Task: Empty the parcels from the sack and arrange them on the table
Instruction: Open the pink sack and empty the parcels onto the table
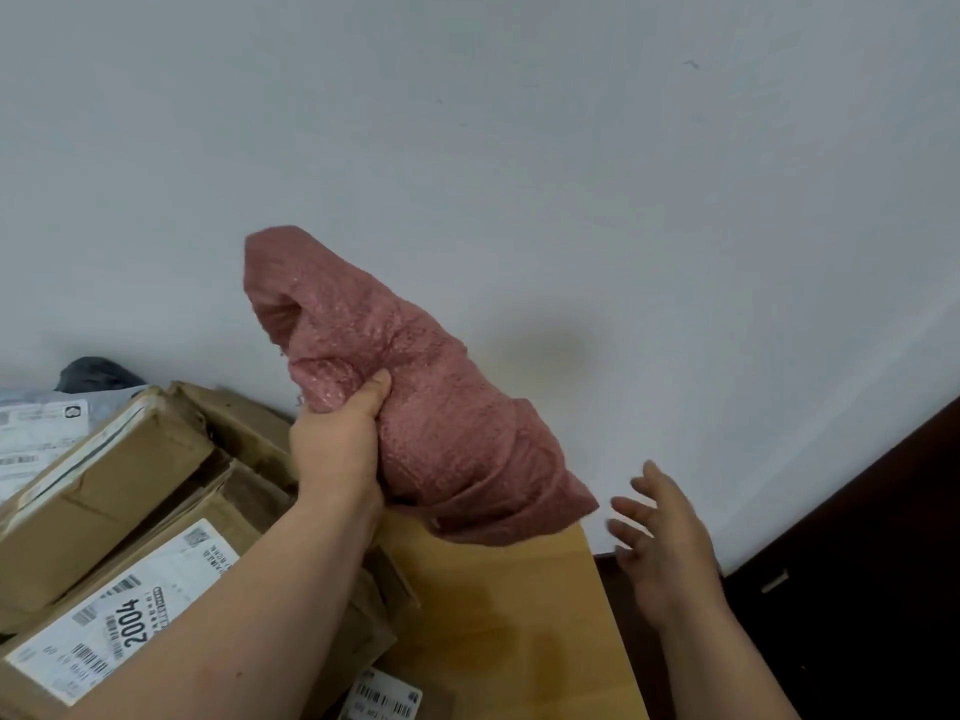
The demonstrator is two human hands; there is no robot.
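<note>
My left hand (337, 439) grips a bunched pink mesh sack (415, 387) and holds it up above the right end of the wooden table (498, 615). The sack is crumpled and twisted, and what it holds cannot be seen. My right hand (660, 537) hovers open to the right of the sack's lower end, fingers spread, touching nothing. Brown cardboard parcels lie piled on the table at the left: one long box (104, 480) and one box with a white shipping label marked 2004 (135, 621).
A white wall (519, 148) fills the background. A grey-white poly mailer (31, 433) and a dark bag (98, 374) lie behind the boxes at far left. Another labelled parcel (384, 698) shows at the bottom edge. Dark furniture (857, 563) stands right of the table.
</note>
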